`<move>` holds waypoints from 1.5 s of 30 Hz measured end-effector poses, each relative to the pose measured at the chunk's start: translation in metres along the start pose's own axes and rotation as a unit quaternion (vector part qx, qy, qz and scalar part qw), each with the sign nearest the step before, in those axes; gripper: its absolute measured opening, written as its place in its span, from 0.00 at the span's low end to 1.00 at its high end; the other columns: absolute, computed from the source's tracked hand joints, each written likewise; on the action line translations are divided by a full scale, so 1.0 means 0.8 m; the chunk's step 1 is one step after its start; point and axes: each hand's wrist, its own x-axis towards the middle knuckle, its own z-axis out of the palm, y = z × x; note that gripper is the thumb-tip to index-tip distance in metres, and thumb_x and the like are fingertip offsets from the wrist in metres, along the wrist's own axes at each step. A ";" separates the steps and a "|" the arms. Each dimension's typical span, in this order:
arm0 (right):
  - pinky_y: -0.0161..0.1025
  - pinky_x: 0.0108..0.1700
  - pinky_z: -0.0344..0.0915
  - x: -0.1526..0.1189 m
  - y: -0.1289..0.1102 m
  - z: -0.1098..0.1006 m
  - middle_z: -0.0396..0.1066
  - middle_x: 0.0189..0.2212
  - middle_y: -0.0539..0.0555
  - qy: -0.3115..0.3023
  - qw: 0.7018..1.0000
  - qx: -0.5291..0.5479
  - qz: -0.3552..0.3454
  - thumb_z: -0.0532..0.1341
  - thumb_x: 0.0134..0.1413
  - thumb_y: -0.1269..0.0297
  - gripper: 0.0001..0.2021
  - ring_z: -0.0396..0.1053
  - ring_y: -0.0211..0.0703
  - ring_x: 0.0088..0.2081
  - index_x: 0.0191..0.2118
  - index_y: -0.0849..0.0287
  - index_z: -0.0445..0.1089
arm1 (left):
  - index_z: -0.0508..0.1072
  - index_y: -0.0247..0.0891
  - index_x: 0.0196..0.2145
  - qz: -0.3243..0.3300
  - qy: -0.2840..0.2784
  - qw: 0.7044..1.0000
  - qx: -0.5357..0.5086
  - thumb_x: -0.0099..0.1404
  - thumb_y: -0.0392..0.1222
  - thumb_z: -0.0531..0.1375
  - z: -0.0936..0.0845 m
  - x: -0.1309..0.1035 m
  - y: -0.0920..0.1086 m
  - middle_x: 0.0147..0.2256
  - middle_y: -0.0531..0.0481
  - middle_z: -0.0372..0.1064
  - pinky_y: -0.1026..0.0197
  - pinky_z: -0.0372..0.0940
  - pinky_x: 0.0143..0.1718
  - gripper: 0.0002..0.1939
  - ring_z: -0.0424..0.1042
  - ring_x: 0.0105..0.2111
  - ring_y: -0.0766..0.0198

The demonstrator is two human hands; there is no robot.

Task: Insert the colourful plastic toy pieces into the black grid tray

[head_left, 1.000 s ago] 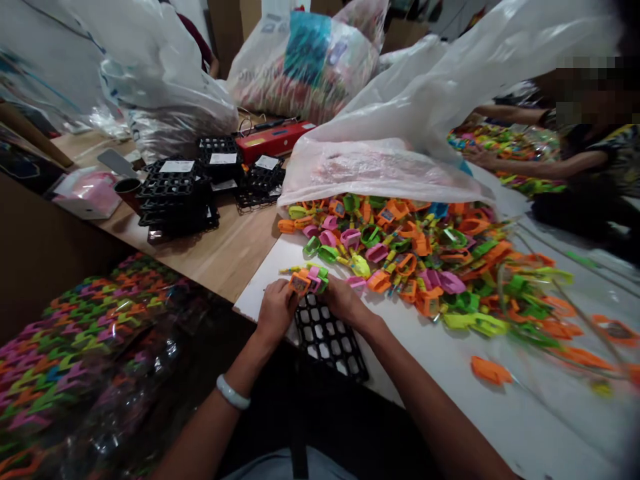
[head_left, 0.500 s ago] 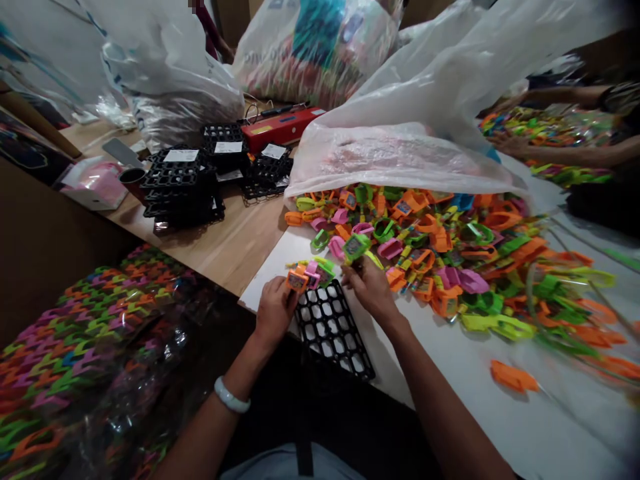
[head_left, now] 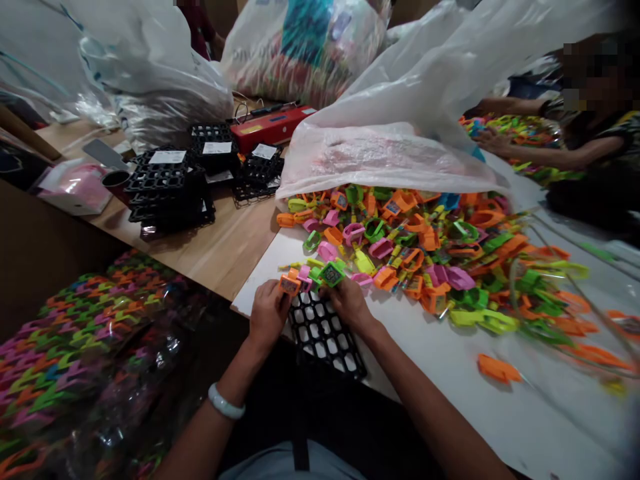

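Note:
A black grid tray (head_left: 327, 330) lies at the table's front edge, with white showing through its openings. Several toy watches stand along its far end. At the far left corner of the tray, my left hand (head_left: 269, 313) has its fingers closed on an orange toy watch (head_left: 290, 283). A pink toy watch (head_left: 303, 275) is just right of it. My right hand (head_left: 353, 305) grips a green toy watch (head_left: 332, 273) over the tray's far right corner; its fingertips are partly hidden. Beyond both hands spreads a pile of loose toy watches (head_left: 425, 247) in orange, green, pink and yellow.
A white plastic bag (head_left: 390, 157) opens onto the pile. Stacked black trays (head_left: 163, 177) and a red device (head_left: 273, 127) stand at the back left. Rows of colourful pieces (head_left: 95, 333) fill the lower left. Another person's arm (head_left: 545, 157) reaches over more pieces at right.
My right hand has brought the green toy watch from the pile's edge down and left, onto the tray's far end beside the others. My left hand stays at the orange one. The view shifts slightly.

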 end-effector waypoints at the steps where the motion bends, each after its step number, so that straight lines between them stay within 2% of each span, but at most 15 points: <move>1: 0.38 0.33 0.68 -0.002 0.003 0.001 0.74 0.25 0.51 0.003 1.000 -0.003 -0.004 0.55 0.57 0.68 0.09 0.71 0.43 0.28 0.39 0.56 0.72 | 0.74 0.39 0.41 0.000 0.002 1.000 0.002 0.70 0.37 0.59 0.000 0.000 0.000 0.37 0.47 0.71 0.57 0.64 0.39 0.04 0.69 0.37 0.57; 5: 0.39 0.36 0.69 -0.010 0.015 0.006 0.75 0.26 0.53 0.043 0.999 -0.006 -0.029 0.54 0.57 0.67 0.08 0.72 0.44 0.30 0.30 0.55 0.70 | 0.73 0.39 0.39 0.001 0.008 1.000 0.008 0.70 0.38 0.59 0.000 -0.001 -0.001 0.35 0.48 0.70 0.57 0.64 0.38 0.03 0.68 0.36 0.57; 7: 0.39 0.36 0.69 -0.012 0.013 0.008 0.74 0.26 0.52 0.043 0.999 -0.003 -0.030 0.54 0.57 0.67 0.08 0.71 0.44 0.30 0.31 0.55 0.70 | 0.73 0.39 0.38 0.001 0.007 1.000 0.013 0.70 0.39 0.59 0.000 -0.001 -0.001 0.35 0.48 0.70 0.57 0.64 0.38 0.03 0.68 0.36 0.58; 12: 0.38 0.35 0.68 0.001 -0.011 0.005 0.74 0.32 0.51 -0.026 0.999 0.017 -0.035 0.53 0.54 0.72 0.15 0.68 0.40 0.28 0.45 0.56 0.71 | 0.73 0.39 0.39 0.011 0.001 1.000 0.017 0.70 0.40 0.59 -0.001 0.001 -0.001 0.35 0.49 0.70 0.58 0.64 0.38 0.04 0.69 0.36 0.59; 16: 0.37 0.34 0.68 0.012 -0.014 -0.010 0.72 0.31 0.49 -0.073 0.996 0.033 -0.026 0.56 0.55 0.69 0.11 0.70 0.40 0.30 0.43 0.56 0.71 | 0.73 0.39 0.40 0.008 0.012 1.000 0.024 0.71 0.40 0.57 -0.009 -0.003 -0.002 0.35 0.48 0.71 0.57 0.64 0.38 0.05 0.68 0.36 0.58; 19: 0.38 0.36 0.68 0.026 -0.007 -0.026 0.73 0.37 0.53 0.013 0.997 -0.077 0.000 0.59 0.58 0.66 0.07 0.71 0.42 0.34 0.42 0.57 0.70 | 0.74 0.39 0.40 -0.002 0.016 0.999 0.033 0.71 0.41 0.58 -0.018 -0.011 -0.007 0.35 0.47 0.71 0.56 0.64 0.38 0.06 0.68 0.36 0.57; 21: 0.42 0.40 0.68 0.041 -0.003 -0.035 0.73 0.40 0.58 0.066 0.974 -0.214 0.026 0.63 0.56 0.67 0.04 0.72 0.47 0.38 0.38 0.58 0.70 | 0.74 0.39 0.41 -0.011 0.016 0.999 0.039 0.71 0.41 0.59 -0.022 -0.014 -0.010 0.35 0.47 0.71 0.56 0.64 0.38 0.05 0.67 0.36 0.58; 24: 0.45 0.42 0.67 0.058 0.001 -0.040 0.74 0.40 0.63 0.051 0.943 -0.323 0.060 0.66 0.51 0.71 0.06 0.72 0.52 0.41 0.32 0.58 0.68 | 0.74 0.39 0.41 -0.019 0.017 0.999 0.045 0.71 0.41 0.58 -0.025 -0.016 -0.011 0.35 0.47 0.71 0.57 0.64 0.38 0.06 0.67 0.35 0.58; 26: 0.45 0.42 0.68 0.058 0.000 -0.039 0.75 0.38 0.62 0.053 0.957 -0.279 0.057 0.64 0.52 0.71 0.05 0.73 0.51 0.39 0.31 0.57 0.67 | 0.74 0.39 0.42 -0.021 0.018 0.999 0.046 0.71 0.41 0.58 -0.024 -0.015 -0.010 0.35 0.47 0.71 0.57 0.64 0.38 0.06 0.67 0.35 0.58; 29: 0.43 0.38 0.70 0.041 -0.002 -0.031 0.75 0.30 0.56 0.045 0.994 -0.066 0.068 0.61 0.58 0.61 0.05 0.73 0.46 0.31 0.35 0.57 0.67 | 0.74 0.39 0.42 -0.022 0.019 0.999 0.045 0.71 0.41 0.59 -0.023 -0.015 -0.009 0.36 0.47 0.71 0.57 0.64 0.39 0.06 0.68 0.37 0.57; 31: 0.43 0.37 0.71 0.027 -0.002 -0.024 0.75 0.27 0.53 0.010 0.993 0.074 0.092 0.61 0.57 0.53 0.12 0.73 0.45 0.29 0.37 0.57 0.68 | 0.74 0.38 0.41 -0.023 0.019 0.999 0.043 0.70 0.41 0.59 -0.022 -0.016 -0.010 0.37 0.47 0.71 0.56 0.64 0.40 0.05 0.68 0.37 0.57; 33: 0.43 0.37 0.72 0.020 0.000 -0.016 0.76 0.26 0.53 -0.013 0.983 0.143 0.111 0.63 0.54 0.50 0.15 0.74 0.45 0.29 0.36 0.57 0.68 | 0.74 0.39 0.41 -0.025 0.017 0.999 0.041 0.70 0.40 0.59 -0.022 -0.017 -0.011 0.37 0.47 0.71 0.57 0.64 0.40 0.05 0.69 0.38 0.57; 36: 0.42 0.36 0.71 0.019 0.006 -0.011 0.75 0.25 0.52 -0.022 0.984 0.139 0.111 0.63 0.52 0.52 0.13 0.72 0.44 0.28 0.35 0.57 0.67 | 0.74 0.39 0.42 -0.029 0.015 0.999 0.040 0.70 0.40 0.59 -0.022 -0.018 -0.012 0.37 0.47 0.71 0.57 0.64 0.39 0.06 0.68 0.37 0.57; 41: 0.40 0.37 0.68 0.017 0.005 -0.004 0.75 0.30 0.54 0.003 1.000 -0.008 0.017 0.59 0.55 0.60 0.06 0.71 0.45 0.32 0.35 0.56 0.68 | 0.74 0.40 0.45 -0.028 0.019 0.999 0.041 0.70 0.41 0.59 -0.019 -0.018 -0.013 0.38 0.47 0.72 0.56 0.65 0.39 0.07 0.69 0.37 0.57; 45: 0.40 0.38 0.68 0.016 -0.003 0.005 0.75 0.33 0.54 -0.003 0.999 -0.042 -0.011 0.57 0.56 0.64 0.07 0.71 0.46 0.35 0.39 0.56 0.70 | 0.74 0.41 0.45 -0.022 0.032 0.998 0.039 0.71 0.43 0.58 -0.019 -0.018 -0.013 0.38 0.46 0.72 0.56 0.65 0.39 0.08 0.69 0.37 0.56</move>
